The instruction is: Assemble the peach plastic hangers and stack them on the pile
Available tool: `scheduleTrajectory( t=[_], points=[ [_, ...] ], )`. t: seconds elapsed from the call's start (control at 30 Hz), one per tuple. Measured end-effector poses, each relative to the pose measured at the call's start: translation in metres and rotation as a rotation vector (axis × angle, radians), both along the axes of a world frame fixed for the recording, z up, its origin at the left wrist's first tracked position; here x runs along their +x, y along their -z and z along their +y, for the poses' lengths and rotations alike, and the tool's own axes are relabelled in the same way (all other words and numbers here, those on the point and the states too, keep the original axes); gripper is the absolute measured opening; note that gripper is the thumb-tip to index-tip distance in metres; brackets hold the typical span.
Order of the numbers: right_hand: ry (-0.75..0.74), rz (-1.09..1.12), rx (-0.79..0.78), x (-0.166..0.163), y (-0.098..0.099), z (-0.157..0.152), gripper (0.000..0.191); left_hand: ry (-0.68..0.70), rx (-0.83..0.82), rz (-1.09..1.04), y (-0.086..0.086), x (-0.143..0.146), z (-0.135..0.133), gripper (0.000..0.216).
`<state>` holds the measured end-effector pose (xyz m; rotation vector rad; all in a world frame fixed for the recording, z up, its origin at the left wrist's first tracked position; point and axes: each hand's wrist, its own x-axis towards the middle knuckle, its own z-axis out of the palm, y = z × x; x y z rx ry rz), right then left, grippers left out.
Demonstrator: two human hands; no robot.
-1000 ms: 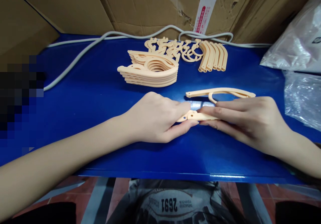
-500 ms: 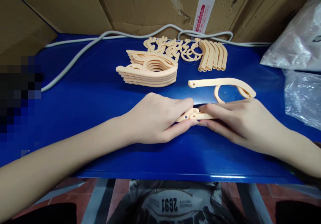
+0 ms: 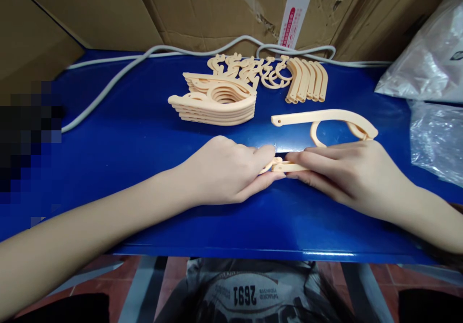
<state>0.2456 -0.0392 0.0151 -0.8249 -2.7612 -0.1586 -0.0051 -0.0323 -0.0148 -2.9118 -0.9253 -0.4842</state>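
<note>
My left hand pinches a small cream plastic hanger piece between thumb and fingers; most of it is hidden. My right hand grips a cream hanger arm, whose holed end meets the left piece between my fingertips. Whether the two pieces are locked together I cannot tell. Just beyond my right hand extends a longer curved hanger arm with a rounded part beneath it. Its link to the gripped arm is hidden by the hand.
Behind my hands lie stacked hanger bodies, several loose hooks and a row of short curved arms on the blue table. A white cable runs along the back by cardboard. Clear plastic bags sit at right.
The longer curved arm has shifted slightly up and right. Between my fingertips the left piece has turned, and its hole no longer shows. Both hands keep their hold.
</note>
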Motion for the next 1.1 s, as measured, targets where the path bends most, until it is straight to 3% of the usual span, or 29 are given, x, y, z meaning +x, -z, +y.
scheduleTrajectory(
  t=[0.17,0.33,0.67,1.1],
  points=[
    [-0.007,-0.009,-0.054,-0.001,-0.002,-0.001,0.036,-0.008,0.126,0.025,-0.005,0.001,-0.003,0.039],
    [-0.021,-0.004,-0.029,-0.001,-0.003,0.000,0.034,0.024,0.156,0.077,-0.013,0.002,-0.004,0.037],
    [-0.030,0.009,-0.098,-0.002,-0.005,0.000,0.035,0.025,0.235,0.121,-0.013,0.003,-0.007,0.037],
    [-0.010,-0.069,-0.332,-0.002,-0.005,0.000,0.049,0.059,0.221,0.124,-0.009,0.004,-0.010,0.037]
  ],
)
